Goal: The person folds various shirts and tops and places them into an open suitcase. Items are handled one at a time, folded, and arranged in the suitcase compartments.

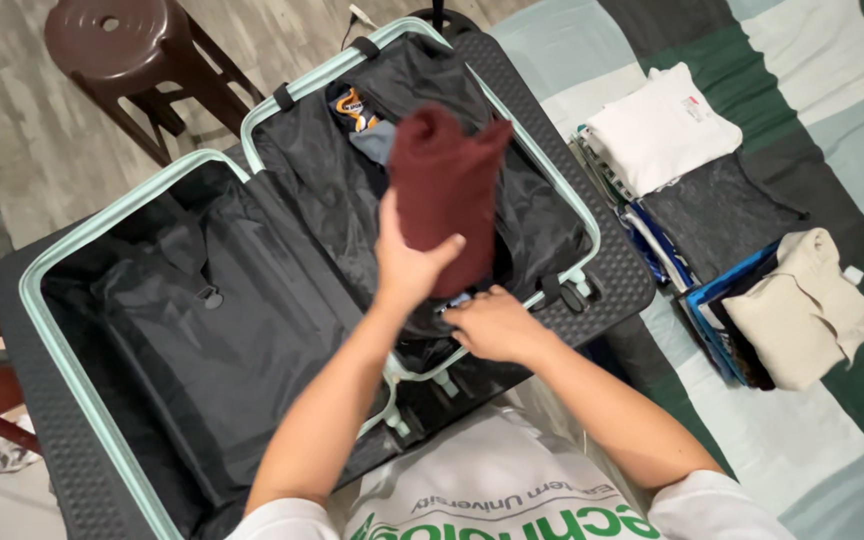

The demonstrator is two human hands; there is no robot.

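Two hands over open suitcase: left hand fingers clasp maroon garment; right hand presses lining; four folded stacks wait on bed.

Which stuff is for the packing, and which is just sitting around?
In use:
- left hand holding the folded maroon garment
- right hand at the edge of the open suitcase
- folded clothes piles on the striped bed cover, probably waiting their turn

Just sitting around:
- brown plastic stool
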